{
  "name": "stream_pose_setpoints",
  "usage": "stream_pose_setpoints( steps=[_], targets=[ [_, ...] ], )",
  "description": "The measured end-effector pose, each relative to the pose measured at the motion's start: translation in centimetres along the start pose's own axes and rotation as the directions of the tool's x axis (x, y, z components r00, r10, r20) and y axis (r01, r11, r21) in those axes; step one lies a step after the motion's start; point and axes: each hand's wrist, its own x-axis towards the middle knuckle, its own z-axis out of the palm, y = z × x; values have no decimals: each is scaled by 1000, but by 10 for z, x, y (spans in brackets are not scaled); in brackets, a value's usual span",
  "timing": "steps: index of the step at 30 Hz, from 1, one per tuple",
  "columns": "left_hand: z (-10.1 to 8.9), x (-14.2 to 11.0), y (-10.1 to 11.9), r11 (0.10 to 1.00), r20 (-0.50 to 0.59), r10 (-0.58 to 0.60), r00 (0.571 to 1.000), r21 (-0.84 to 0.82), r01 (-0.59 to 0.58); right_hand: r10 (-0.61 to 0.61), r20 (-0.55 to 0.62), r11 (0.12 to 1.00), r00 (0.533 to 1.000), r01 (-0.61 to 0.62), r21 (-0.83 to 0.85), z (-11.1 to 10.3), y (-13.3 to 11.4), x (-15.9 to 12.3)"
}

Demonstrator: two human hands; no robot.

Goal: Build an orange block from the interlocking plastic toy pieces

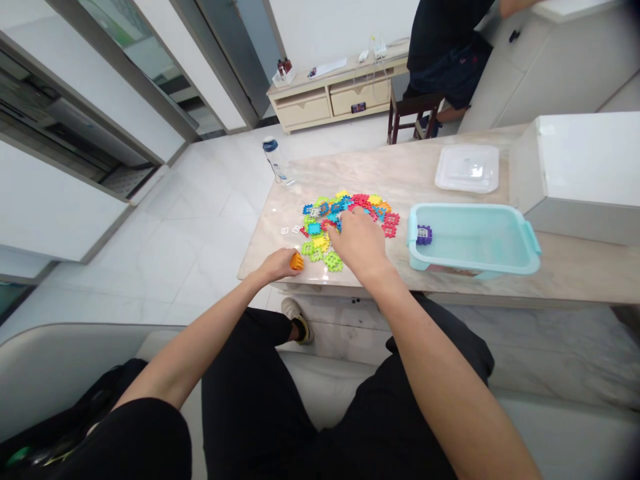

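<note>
Colourful plastic interlocking building pieces (320, 243) lie in a loose pile on the marble-patterned table. My left hand (277, 265) is closed around orange building pieces (297, 261) at the table's front edge, left of the pile. My right hand (359, 240) reaches over the middle of the pile, its fingers among red and blue pieces. Whether it grips one of them is hidden. To the right stands a light-blue plastic bin (475, 267), with a stack of purple pieces (424, 235) inside its left end. Small white cards (296, 229) lie left of the pile.
A water bottle (277, 160) stands at the table's far left corner. Behind the bin are a clear lid (468, 169) and a large white box (585, 173). Beyond the table, a person in dark clothes (445, 53) is by a brown stool (413, 110) and a low cabinet (330, 100).
</note>
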Motion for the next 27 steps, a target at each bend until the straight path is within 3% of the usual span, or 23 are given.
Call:
stream_pose_setpoints(
  steps=[12,22,27],
  targets=[
    [4,5,2,1000,-2,-24,1000,-19,24,19,-61,996,998,-14,86,-4,7,-1],
    [10,-1,5,999,-61,-22,998,-42,20,56,-146,987,988,-33,156,-8,29,5],
    [10,-3,10,999,-65,-28,997,-30,26,44,-132,988,990,-23,152,-7,27,4]
  ],
)
